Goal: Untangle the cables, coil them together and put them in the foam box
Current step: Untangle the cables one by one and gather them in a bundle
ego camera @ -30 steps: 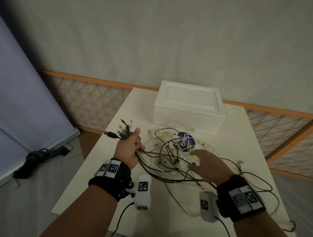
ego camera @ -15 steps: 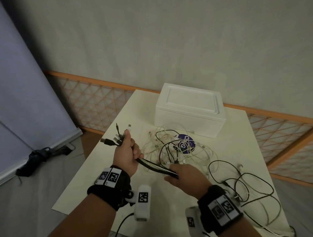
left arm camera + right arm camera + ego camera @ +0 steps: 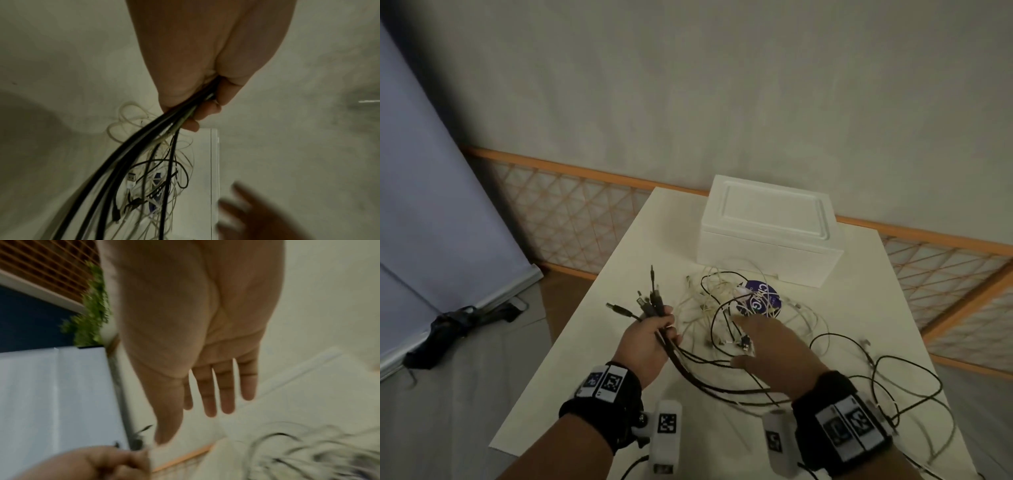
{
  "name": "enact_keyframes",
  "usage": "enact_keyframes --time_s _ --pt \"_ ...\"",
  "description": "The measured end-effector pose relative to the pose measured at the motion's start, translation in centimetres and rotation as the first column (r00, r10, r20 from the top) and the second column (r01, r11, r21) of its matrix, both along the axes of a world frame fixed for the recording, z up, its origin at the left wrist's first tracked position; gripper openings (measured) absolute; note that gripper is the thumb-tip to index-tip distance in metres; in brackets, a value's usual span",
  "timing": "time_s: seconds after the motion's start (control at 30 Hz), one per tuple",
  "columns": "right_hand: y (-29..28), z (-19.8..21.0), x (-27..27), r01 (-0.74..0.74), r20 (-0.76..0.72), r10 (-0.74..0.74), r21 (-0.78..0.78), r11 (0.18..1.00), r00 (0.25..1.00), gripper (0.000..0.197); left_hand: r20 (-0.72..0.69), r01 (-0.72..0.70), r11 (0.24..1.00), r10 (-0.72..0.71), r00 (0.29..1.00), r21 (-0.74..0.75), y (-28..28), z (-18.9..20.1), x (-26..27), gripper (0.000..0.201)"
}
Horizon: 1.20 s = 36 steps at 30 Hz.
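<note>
The cables (image 3: 736, 318) lie as a loose tangle of thin black and pale leads on the white surface (image 3: 619, 342), just in front of the closed foam box (image 3: 767, 236). A round purple disc (image 3: 762, 299) sits under the pale loops. Several black leads run from the heap up into our left hand (image 3: 650, 342). Its grip is clamped round that bundle just below the plugs (image 3: 643, 301), which fan out above the fist. The bundle then trails across the surface toward our right wrist, and more black loops sprawl at the right edge.

Our right hand (image 3: 774, 349) hovers over the tangle with its grip apart, fingers straight and holding nothing; the right wrist view confirms the empty palm.

We judge we are at the untangling step, gathering ends into one fist. Coiling has not begun, and the box lid is still on. The next move probably calls for picking one loose lead from the heap and drawing it free without tightening the knots. Thin, limp leads like these will likely snag on each other.
</note>
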State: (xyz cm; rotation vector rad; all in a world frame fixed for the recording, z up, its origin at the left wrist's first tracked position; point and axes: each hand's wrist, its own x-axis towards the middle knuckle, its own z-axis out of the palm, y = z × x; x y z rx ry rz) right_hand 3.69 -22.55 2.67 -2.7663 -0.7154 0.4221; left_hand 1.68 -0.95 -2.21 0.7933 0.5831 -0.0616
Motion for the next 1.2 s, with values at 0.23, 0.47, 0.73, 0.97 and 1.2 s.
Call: enact_keyframes --time_s 0.23,0.47,0.73,0.97,1.2 --pt "9.6 2.6 2.0 -0.174 0.185 0.144 0.159 0.972 0.972 0.05 0.2 0.248 0.966 -0.257 0.945 0.071 -0.6 2.3 -0.5 0.025" --pt "9.2 1.6 2.6 0.116 -0.023 -0.118 0.438 0.892 0.993 0.028 0.228 0.373 0.924 -0.382 0.896 0.083 0.8 2.4 -0.9 0.028" --pt "8.4 0.7 2.6 0.315 -0.238 -0.212 0.599 0.736 0.948 0.043 0.226 0.384 0.919 -0.393 0.891 0.083 0.4 1.6 -0.4 0.028" --pt "7.8 -1.1 2.6 0.289 -0.133 -0.273 0.672 0.682 0.953 0.033 0.202 0.305 0.95 -0.313 0.928 0.07 -0.3 0.7 0.6 0.025" --pt "8.2 -1.7 1.8 0.177 -0.076 -0.17 0.671 0.72 0.982 0.04 0.15 0.208 0.976 -0.215 0.965 0.063 0.2 0.0 2.0 0.019"
